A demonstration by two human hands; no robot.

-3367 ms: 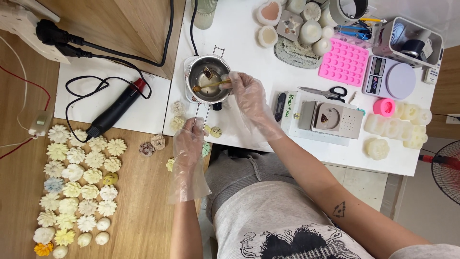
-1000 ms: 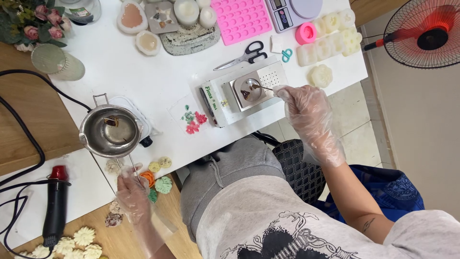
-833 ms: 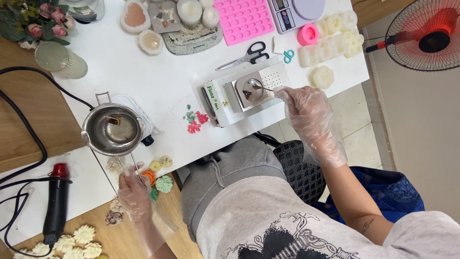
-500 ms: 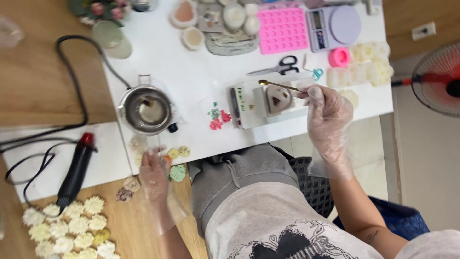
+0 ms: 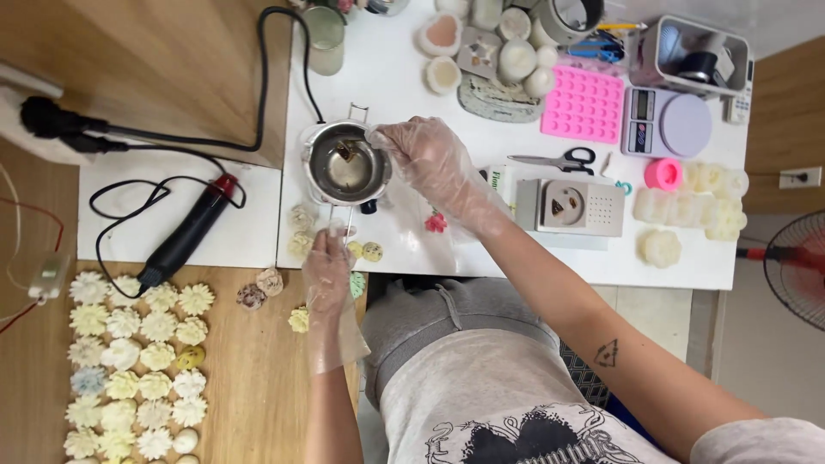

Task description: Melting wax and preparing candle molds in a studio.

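Observation:
A small metal melting pot (image 5: 311, 172) stands on the white table (image 5: 404, 77), with pale liquid and a brown bit inside. My left hand (image 5: 329, 268), in a clear plastic glove, grips the pot's thin wire handle (image 5: 348, 222) at the table's front edge. My gloved right hand (image 5: 430, 159) reaches over the pot's right rim, fingers pinched together on a thin gold spoon that is almost wholly hidden by them. Small coloured wax shapes (image 5: 371, 251) lie beside my left hand.
A black and red heat gun (image 5: 185, 232) with its cable lies on a white board at left. Rows of pale wax flowers (image 5: 129, 361) cover the wooden surface. To the right are a white box with a round well (image 5: 571, 206), scissors (image 5: 554, 161), a pink mould (image 5: 584, 103), a scale (image 5: 666, 125) and a fan (image 5: 795, 266).
My right hand has left the white box with the round well and carried the spoon left to the pot. The view has swung left. My left hand stays on the handle.

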